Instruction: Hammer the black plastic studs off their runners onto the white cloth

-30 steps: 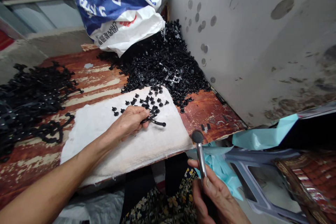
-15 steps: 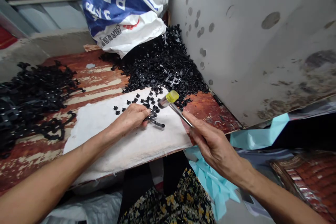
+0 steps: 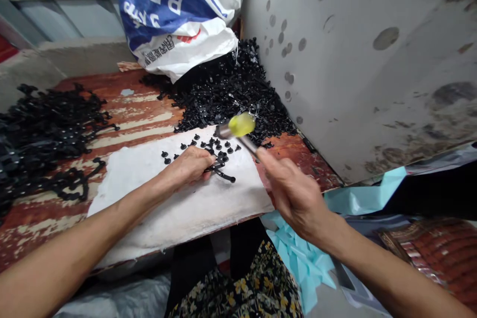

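Left fingers (image 3: 205, 160) pinch a black linkage (image 3: 225, 177), probably light and loose-jointed, best held near a joint; right fingers (image 3: 275, 164) wrap a hammer (image 3: 241, 125), blurred but seemingly head-heavy.

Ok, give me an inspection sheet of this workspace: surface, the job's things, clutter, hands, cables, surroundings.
Surface: worn red-brown tabletop, partly covered by a white cloth.
Job's things: linked black piece; hammer, its head blurred; small black studs on the cloth.
Clutter: left heap and back heap of black pieces.
Hands: left hand holds the linked black piece; right hand grips the hammer.
Cables: nothing seen.
Surroundings: printed sack by the back heap, stained grey panel, turquoise sheeting at lower right.
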Motion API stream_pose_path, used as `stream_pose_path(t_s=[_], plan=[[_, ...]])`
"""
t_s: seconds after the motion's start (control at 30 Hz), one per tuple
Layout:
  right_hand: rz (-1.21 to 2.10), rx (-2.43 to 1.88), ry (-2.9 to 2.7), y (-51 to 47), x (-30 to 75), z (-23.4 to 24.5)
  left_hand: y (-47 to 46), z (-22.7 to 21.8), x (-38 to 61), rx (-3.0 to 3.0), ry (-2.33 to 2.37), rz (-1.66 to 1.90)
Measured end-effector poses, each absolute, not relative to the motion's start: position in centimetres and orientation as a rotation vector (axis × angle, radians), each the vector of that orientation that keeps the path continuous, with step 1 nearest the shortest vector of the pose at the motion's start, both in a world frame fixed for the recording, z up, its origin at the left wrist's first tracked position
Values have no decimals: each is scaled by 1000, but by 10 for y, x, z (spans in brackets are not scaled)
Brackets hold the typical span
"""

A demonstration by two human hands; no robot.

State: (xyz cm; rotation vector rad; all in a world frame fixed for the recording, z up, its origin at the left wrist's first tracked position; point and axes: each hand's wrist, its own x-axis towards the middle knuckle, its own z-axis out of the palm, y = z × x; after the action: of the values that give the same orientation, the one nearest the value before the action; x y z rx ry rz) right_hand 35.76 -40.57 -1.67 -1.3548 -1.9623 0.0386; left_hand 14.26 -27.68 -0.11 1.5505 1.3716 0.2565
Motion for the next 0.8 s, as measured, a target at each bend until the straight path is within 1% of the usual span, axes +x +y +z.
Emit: stream_pose_path(t_s=[0.07, 0.13, 0.23, 0.3, 0.47, 0.57, 0.63, 0.73, 0.8], plan=[[114, -1452, -2052, -404, 359, -20, -275, -2, 142, 1571, 1400, 221], [182, -1427, -2036, -403, 360, -19, -274, -3, 142, 1596, 1387, 214], [93, -1262, -1883, -406, 358, -13, -271, -6, 140, 1626, 1351, 215], [26, -1249, -1822, -408, 357, -14, -270, -7, 139, 1637, 1346, 208], [192, -1424, -2030, -405, 361, -26, -273, -4, 141, 1650, 1377, 181], [119, -1319, -1847, -407, 359, -25, -275, -3, 143, 1642, 1385, 170], [92, -1315, -1823, -408, 358, -27, -275, -2, 144, 1641, 1392, 177], [231, -1416, -1983, -406, 359, -30, -277, 2, 144, 1671, 1413, 179], [311, -1439, -1908, -401, 360, -28, -280, 6, 144, 1732, 1402, 170]])
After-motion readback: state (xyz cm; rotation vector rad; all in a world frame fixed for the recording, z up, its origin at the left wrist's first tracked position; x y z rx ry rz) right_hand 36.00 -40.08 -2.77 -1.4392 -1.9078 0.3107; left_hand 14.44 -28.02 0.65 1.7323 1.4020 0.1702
